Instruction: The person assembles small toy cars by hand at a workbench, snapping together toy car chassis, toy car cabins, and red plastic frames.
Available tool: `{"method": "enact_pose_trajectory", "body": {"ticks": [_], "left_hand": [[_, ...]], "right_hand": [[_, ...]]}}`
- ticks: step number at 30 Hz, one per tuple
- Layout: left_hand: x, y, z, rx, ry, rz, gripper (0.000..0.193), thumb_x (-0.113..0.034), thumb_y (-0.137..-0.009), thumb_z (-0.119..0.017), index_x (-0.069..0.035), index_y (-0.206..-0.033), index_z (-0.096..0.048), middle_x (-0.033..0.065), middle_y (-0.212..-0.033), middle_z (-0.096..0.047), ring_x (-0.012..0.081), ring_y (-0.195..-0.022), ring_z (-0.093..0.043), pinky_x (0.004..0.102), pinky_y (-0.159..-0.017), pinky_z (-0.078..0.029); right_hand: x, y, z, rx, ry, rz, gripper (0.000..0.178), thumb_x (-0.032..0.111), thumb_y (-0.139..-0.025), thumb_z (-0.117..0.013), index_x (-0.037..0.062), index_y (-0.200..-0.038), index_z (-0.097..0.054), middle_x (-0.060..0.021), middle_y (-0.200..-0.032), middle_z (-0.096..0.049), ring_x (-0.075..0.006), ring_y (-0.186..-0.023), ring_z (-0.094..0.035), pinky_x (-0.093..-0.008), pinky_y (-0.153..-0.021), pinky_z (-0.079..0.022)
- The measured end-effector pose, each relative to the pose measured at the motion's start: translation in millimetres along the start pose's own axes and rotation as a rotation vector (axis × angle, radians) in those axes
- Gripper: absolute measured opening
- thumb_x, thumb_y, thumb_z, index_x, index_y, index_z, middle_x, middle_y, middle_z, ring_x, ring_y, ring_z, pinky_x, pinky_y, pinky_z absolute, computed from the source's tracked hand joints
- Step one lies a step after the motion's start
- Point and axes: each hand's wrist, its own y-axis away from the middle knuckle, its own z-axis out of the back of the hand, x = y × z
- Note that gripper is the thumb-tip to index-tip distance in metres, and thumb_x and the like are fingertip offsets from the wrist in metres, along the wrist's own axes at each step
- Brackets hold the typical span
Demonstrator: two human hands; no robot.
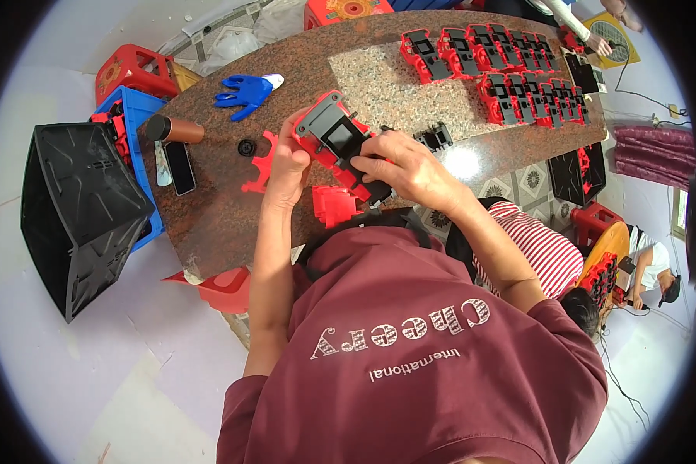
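Observation:
My left hand grips the left side of a red and black plastic toy body, which is held tilted above the table in front of my chest. My right hand is closed at its lower right end, fingertips pressed onto the black part; whether they pinch a small separate piece is hidden. A flat red plastic piece lies just left of my left wrist. Below the body sits a red bracket-like part. Beyond my right hand is a black plastic part.
Finished-looking red and black bodies stand in two rows at the far right of the stone table. A blue glove, brown bottle, phone and black ring lie leftward. Black bins stand left; other people sit right.

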Motion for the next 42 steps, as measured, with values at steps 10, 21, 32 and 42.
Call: {"method": "enact_pose_trajectory", "body": {"ticks": [10,21,32,42], "left_hand": [[-3,-1,-19,-0.219,0.087,0.151,0.055,-0.032,-0.084,-0.070,-0.006,-0.128,-0.049,0.0056,-0.119,-0.058,0.0169,-0.111,-0.056,0.0342,-0.097,-0.045],[42,-39,-5,-0.212,0.031,0.104,0.058,-0.031,-0.090,-0.062,-0.004,-0.137,-0.040,0.0095,-0.128,-0.053,0.0197,-0.119,-0.051,0.0367,-0.102,-0.041],[120,-61,-104,-0.040,-0.273,0.222,0.071,-0.021,-0.092,-0.068,-0.014,-0.149,-0.027,0.0080,-0.140,-0.044,0.0192,-0.127,-0.047,0.0397,-0.104,-0.042],[175,-134,-108,-0.123,-0.590,0.425,0.084,-0.051,-0.092,-0.061,-0.013,-0.154,-0.020,0.0158,-0.152,-0.032,0.0276,-0.131,-0.042,0.0438,-0.101,-0.039]], "right_hand": [[-3,-6,-3,-0.196,-0.106,-0.422,0.079,0.041,-0.076,-0.076,0.0047,-0.140,-0.046,-0.0178,-0.125,-0.055,-0.0349,-0.117,-0.051,-0.0430,-0.103,-0.039],[-53,30,-12,0.065,-1.018,-0.833,0.092,0.044,-0.087,-0.071,-0.0014,-0.151,-0.024,-0.0151,-0.147,-0.042,-0.0225,-0.135,-0.039,-0.0342,-0.113,-0.029],[-80,126,-14,-0.429,-0.886,-1.052,0.073,0.015,-0.077,-0.080,0.0002,-0.140,-0.047,-0.0080,-0.126,-0.060,-0.0180,-0.119,-0.053,-0.0331,-0.103,-0.041],[-220,258,-2,-1.212,-0.975,-1.429,0.041,0.007,-0.080,-0.078,-0.0009,-0.115,-0.059,-0.0064,-0.098,-0.068,-0.0154,-0.083,-0.066,-0.0296,-0.071,-0.056]]}}
